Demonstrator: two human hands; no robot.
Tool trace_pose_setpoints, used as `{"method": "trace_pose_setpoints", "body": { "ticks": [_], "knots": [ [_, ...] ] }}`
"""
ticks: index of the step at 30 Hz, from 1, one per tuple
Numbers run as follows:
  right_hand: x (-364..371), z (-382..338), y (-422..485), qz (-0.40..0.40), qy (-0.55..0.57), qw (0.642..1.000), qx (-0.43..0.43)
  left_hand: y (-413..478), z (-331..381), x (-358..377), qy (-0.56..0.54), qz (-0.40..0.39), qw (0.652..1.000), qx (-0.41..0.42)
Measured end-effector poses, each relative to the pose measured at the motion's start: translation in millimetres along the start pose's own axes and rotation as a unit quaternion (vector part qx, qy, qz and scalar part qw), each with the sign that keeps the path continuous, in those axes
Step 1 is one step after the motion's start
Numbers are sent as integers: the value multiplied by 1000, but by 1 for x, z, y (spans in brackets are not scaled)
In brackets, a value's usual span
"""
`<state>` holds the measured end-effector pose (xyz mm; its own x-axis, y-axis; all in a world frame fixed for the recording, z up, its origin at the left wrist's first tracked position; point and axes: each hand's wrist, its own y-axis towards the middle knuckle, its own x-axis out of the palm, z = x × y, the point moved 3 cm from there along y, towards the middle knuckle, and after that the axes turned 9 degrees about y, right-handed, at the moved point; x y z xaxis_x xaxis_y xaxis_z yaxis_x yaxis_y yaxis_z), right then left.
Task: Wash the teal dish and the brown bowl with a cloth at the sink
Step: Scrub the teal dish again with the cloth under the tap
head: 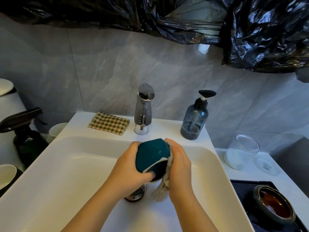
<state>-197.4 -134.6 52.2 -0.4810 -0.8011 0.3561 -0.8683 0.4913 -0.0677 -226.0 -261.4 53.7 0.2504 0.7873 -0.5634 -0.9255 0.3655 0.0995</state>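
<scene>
Big white sink [66, 164] with both hands over the basin. The left hand [132, 171] has its fingers curled round the teal dish [151, 154], tipped sideways. The right hand [179, 166] grips the cloth [161, 190] against the dish. The brown bowl [274, 203] sits apart on a black tray [242, 186] on the bench, right of the sink.

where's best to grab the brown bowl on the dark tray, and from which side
Probably the rim of the brown bowl, thumb inside, fingers on the outer wall, coming from above on the sink side with the right hand. It sits mouth up on the dark tray, rim fully exposed, and its rounded wall shows no handle. That hand holds the cloth against the teal dish.
</scene>
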Motion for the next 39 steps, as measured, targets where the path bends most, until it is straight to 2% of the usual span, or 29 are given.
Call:
{"method": "trace_pose_setpoints", "body": {
  "ticks": [2,3,5,7,8,11,13,15,19,22,26,31,32,36,39],
  "knots": [
    [5,-7,-8,-38,-70,990,-120,0,-2,-1,-43,-14,999,-16],
    [5,-7,-10,-53,-79,985,-143,0,-2,-2,-44,-13,999,-14],
    [4,-7,-5,-57,-39,992,-103,-1,1,-4,-21,-6,1000,3],
    [-2,-1,4,-46,21,999,14,-1,3,-6,-6,-3,1000,19],
    [-5,2,7,-53,28,997,45,-2,3,-7,-7,-3,1000,22],
    [-6,6,9,-55,-13,998,2,-2,1,-5,-28,4,1000,13],
    [-2,1,2,-46,-29,996,-69,-1,0,-2,-25,10,1000,9],
    [2,-2,-4,-75,-35,989,-120,0,-2,-1,-1,15,1000,20],
    [-3,-5,2,-67,23,997,12,0,-4,-3,28,17,998,44],
    [-7,-3,9,-94,-9,995,-19,0,-4,-7,24,10,999,43],
    [-3,-1,6,-127,-12,992,-18,0,-3,-10,18,-3,999,42],
    [-7,-16,1,-23,-53,993,-103,-1,0,-2,24,39,998,41],
    [-5,-16,0,-16,-43,995,-94,-1,0,-2,40,45,997,52],
    [-1,-12,1,-38,8,998,49,-1,1,-6,143,24,983,113],
    [-1,-7,3,-21,29,998,56,-1,-1,-4,145,32,983,106]
  ]
}}
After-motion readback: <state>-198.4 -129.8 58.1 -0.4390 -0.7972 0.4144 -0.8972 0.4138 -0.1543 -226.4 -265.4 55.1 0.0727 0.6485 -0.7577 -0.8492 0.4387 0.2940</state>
